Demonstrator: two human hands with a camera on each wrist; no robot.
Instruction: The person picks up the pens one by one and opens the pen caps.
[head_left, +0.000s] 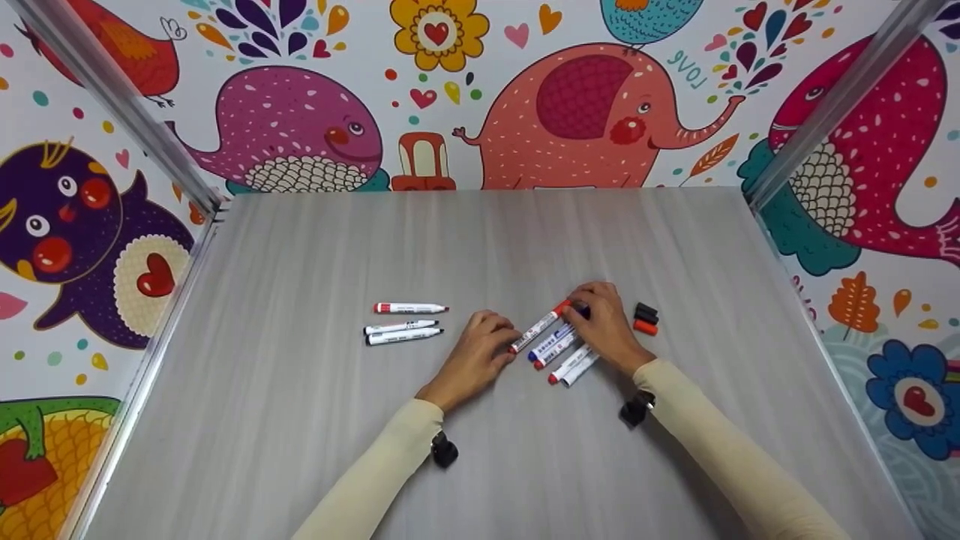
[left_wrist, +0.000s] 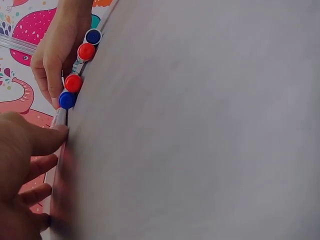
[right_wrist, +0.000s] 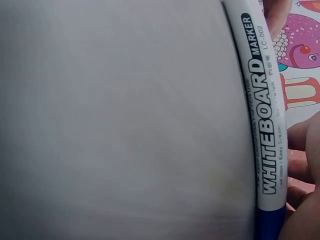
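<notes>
A red whiteboard marker [head_left: 538, 330] lies slanted between both hands in the head view. My left hand [head_left: 480, 349] pinches its near end. At its red-capped far end, my right hand [head_left: 606, 322] holds it by thumb and fingers. Just below it, a blue marker [head_left: 553, 342] and several other markers lie side by side, partly under the right hand. In the left wrist view their round ends show, including a blue end [left_wrist: 67, 100] and a red end [left_wrist: 73, 83]. The right wrist view shows a marker with a blue cap [right_wrist: 270, 223] and "WHITEBOARD" lettering.
To the left lie three uncapped markers: a red one [head_left: 411, 308] and two black ones, the nearer black marker [head_left: 405, 337] touching or almost touching the other. Loose black caps [head_left: 646, 312] and a red cap [head_left: 645, 327] rest at right. Patterned walls enclose the grey table [head_left: 300, 450].
</notes>
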